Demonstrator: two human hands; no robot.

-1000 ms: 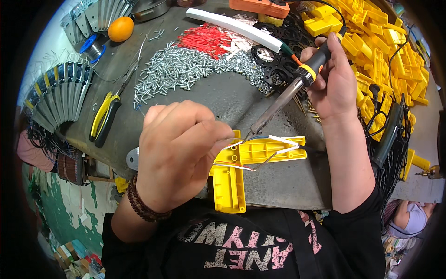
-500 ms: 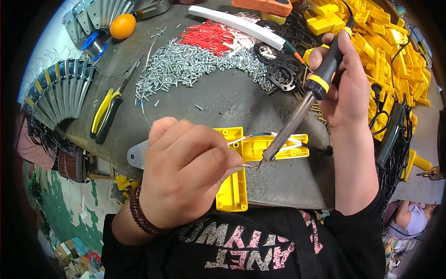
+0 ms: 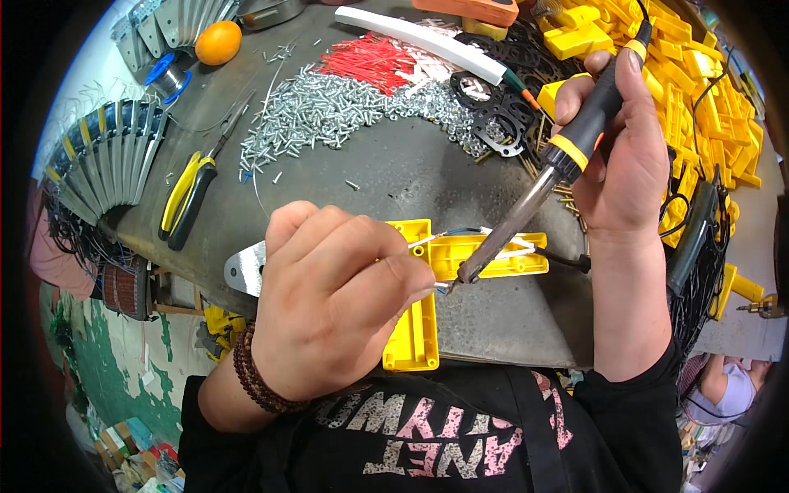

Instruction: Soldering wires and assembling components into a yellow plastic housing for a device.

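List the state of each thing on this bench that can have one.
soldering iron: gripped in right hand, tip down at the yellow housing
yellow housing: open, wires exposed
left hand: pinched on a thin wire at the tip
pliers: lying closed, unheld
screws: loose in a heap
orange: whole

bare bench (image 3: 394, 177) between screw heap (image 3: 329, 111) and yellow housing (image 3: 485, 255)

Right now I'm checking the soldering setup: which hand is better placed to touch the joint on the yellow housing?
Right. The right hand holds the soldering iron, its tip at the yellow housing. The left hand pinches a thin wire.
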